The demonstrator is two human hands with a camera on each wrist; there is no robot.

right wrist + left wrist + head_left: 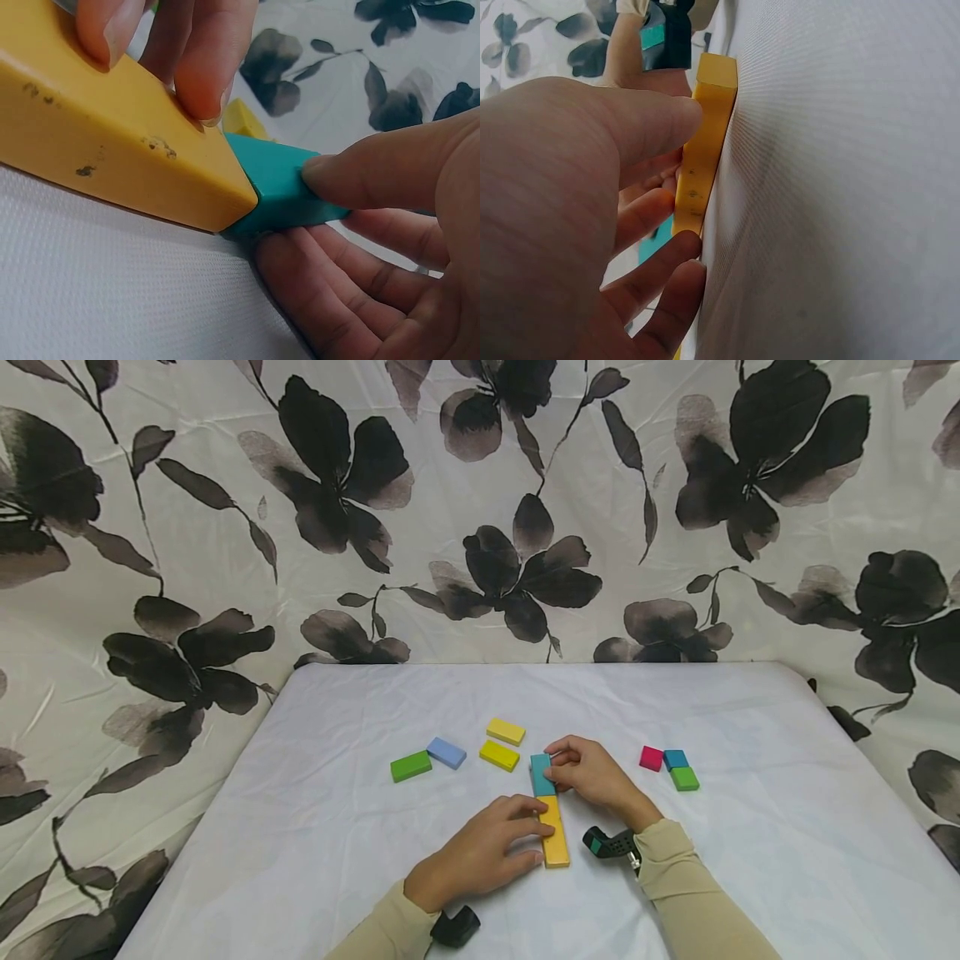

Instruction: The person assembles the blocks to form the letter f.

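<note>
A long yellow-orange block (555, 850) lies flat on the white cloth, end to end with a teal block (541, 768). My left hand (491, 843) comes in from the left, two fingertips resting on the yellow-orange block's top and the thumb at its near left edge. At the teal block's right side, my right hand (596, 777) pinches it between thumb (360, 172) and fingers. In the right wrist view the ends of the two blocks meet at a corner, and small dark marks show on the yellow-orange one (120, 135).
Beyond my hands lie two yellow blocks (498, 756), with a light blue block (447, 753) and a green block (411, 767) to their left. Right of my right hand, red (651, 758), blue (674, 761) and green (685, 778) pieces sit together. A flowered curtain (450, 527) hangs behind.
</note>
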